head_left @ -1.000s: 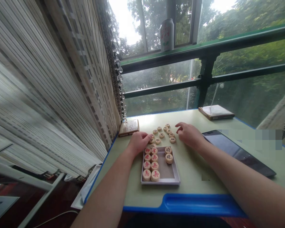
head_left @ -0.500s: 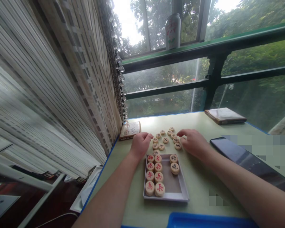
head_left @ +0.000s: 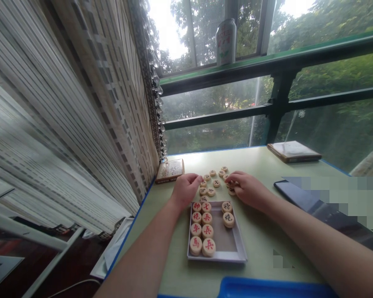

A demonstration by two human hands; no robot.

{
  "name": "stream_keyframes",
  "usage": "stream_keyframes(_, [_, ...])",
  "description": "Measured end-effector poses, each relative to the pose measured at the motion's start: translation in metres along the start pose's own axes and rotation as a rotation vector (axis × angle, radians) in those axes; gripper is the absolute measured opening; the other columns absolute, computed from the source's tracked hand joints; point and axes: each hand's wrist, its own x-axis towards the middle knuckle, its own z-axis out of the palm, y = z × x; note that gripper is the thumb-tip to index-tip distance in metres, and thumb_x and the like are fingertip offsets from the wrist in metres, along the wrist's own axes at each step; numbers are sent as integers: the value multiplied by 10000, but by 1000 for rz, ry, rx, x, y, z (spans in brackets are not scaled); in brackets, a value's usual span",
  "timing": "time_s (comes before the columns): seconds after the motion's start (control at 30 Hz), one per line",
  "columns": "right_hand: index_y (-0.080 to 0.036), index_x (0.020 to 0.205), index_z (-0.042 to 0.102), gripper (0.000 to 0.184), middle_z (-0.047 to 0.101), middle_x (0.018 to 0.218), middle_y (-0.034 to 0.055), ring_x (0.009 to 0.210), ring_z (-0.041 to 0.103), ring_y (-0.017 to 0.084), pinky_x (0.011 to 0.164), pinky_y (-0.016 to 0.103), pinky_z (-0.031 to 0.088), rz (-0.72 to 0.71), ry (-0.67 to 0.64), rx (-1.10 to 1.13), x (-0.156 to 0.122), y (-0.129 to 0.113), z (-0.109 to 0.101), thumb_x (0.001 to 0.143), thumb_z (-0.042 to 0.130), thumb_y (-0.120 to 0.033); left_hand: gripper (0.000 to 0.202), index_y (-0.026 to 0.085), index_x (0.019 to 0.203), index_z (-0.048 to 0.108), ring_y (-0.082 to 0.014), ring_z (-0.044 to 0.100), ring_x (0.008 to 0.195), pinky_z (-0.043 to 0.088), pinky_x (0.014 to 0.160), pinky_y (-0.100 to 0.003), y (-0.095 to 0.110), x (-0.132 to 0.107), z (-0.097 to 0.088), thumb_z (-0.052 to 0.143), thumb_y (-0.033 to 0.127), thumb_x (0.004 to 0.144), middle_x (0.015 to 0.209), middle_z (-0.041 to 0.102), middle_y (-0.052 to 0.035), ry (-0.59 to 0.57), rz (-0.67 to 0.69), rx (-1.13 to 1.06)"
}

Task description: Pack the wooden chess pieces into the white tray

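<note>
Several round wooden Chinese chess pieces with black characters lie loose on the table; one loose piece (head_left: 216,183) sits between my hands. My left hand (head_left: 186,188) is closed, its fingertips at the edge of a black piece (head_left: 203,183); whether anything is inside the pinch is hidden. With its fingers bent down, my right hand (head_left: 248,188) closes on a black piece at the right of the group, mostly covered by the fingers. Nearer me is a shallow white box (head_left: 241,248). Two columns of red-character pieces (head_left: 208,231) fill its left side, and black-character pieces (head_left: 228,219) sit at its upper right.
A small flat box (head_left: 170,170) lies at the table's left edge, another flat box (head_left: 294,151) at the far right. A dark phone (head_left: 301,203) is beside my right forearm. A blue tray (head_left: 267,288) is at the front edge. A can (head_left: 226,41) stands on the window ledge.
My right hand has moved left, its fingers now over the black pieces it was beside. My left hand has shifted slightly right toward the nearest piece. The boxed pieces are unchanged.
</note>
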Motion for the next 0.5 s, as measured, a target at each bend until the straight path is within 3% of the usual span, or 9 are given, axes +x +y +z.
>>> stream_keyframes(0.13, [-188, 908, 654, 259, 638, 975, 72, 851, 600, 185, 788, 289, 455, 8, 12, -18, -1, -2, -2, 765, 444, -136, 345, 132, 790, 713, -159, 612, 696, 453, 642, -243, 1, -1, -1, 492, 397, 788, 734, 694, -43, -18, 6, -10])
stream_keyframes(0.27, [-183, 967, 639, 268, 617, 1060, 87, 976, 578, 197, 889, 308, 432, -49, 48, -26, 1, 5, 2, 800, 429, -186, 385, 129, 894, 706, -198, 629, 839, 471, 776, -300, 0, 0, 1, 448, 404, 817, 882, 706, -69, -77, -22, -41])
stream_keyframes(0.37, [-177, 1108, 596, 343, 554, 1216, 100, 1138, 493, 222, 990, 351, 370, -89, 82, -69, 5, 12, 7, 847, 399, -281, 398, 133, 1011, 669, -216, 549, 1091, 384, 976, -340, -4, 2, 4, 425, 396, 838, 1138, 632, -87, -151, -4, -134])
stream_keyframes(0.5, [-135, 1298, 468, 530, 406, 1389, 114, 1299, 318, 260, 1073, 421, 258, -41, -33, -149, 11, 15, 11, 883, 330, -435, 435, 120, 1148, 588, -211, 507, 1148, 341, 1023, -351, -6, 4, 8, 419, 388, 850, 1223, 574, -108, -186, -77, -201])
